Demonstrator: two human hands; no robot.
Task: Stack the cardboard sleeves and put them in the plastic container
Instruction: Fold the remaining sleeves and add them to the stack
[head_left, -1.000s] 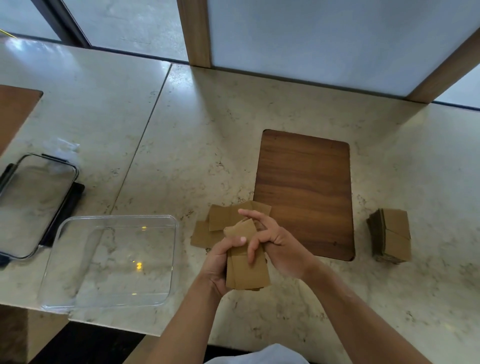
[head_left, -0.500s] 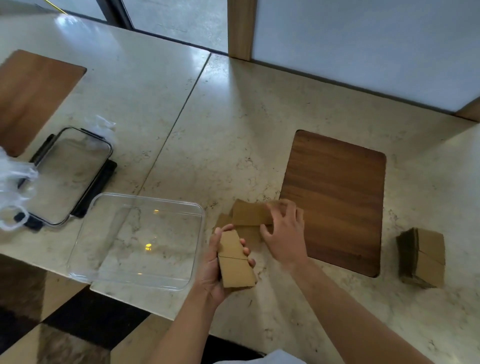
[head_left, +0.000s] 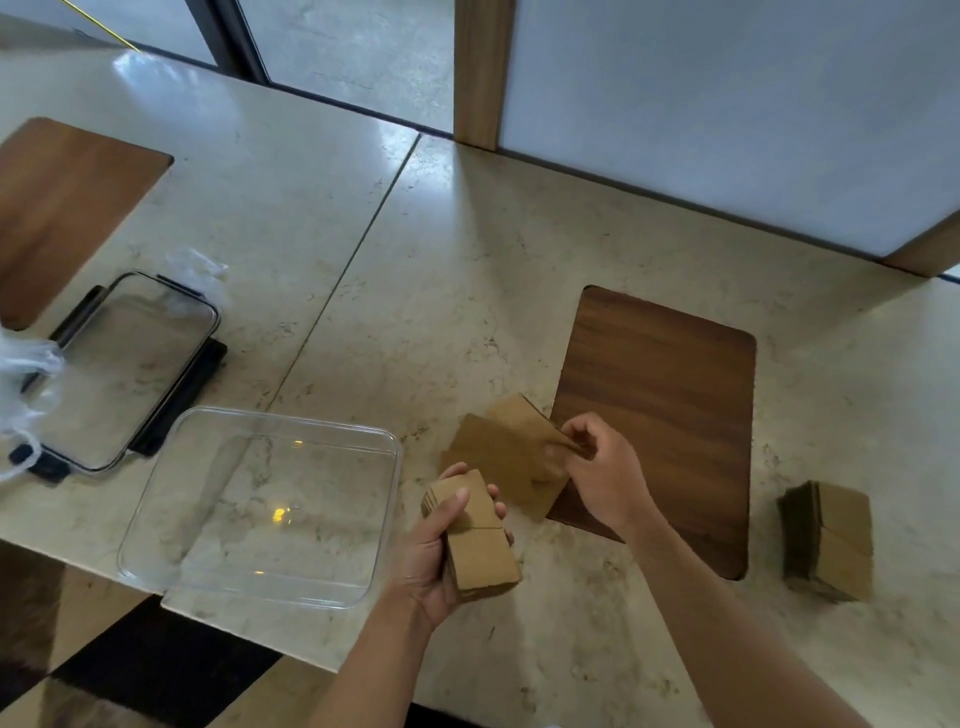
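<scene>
Left hand (head_left: 441, 551) still grips the gathered stack (head_left: 480, 540); right hand (head_left: 602, 470), flat a moment ago, now pinches a loose sleeve (head_left: 506, 457) to add; container (head_left: 156, 519) remains empty.

The left hand (head_left: 436, 556) holds a small stack of flat brown cardboard sleeves (head_left: 478, 540) above the pale stone table (head_left: 467, 270). The right hand (head_left: 602, 473) pinches one loose brown cardboard sleeve (head_left: 511, 460) by its edge. A clear plastic container (head_left: 260, 501) sits empty just beside the left hand. Another brown sleeve pile (head_left: 828, 540) rests far right.
</scene>
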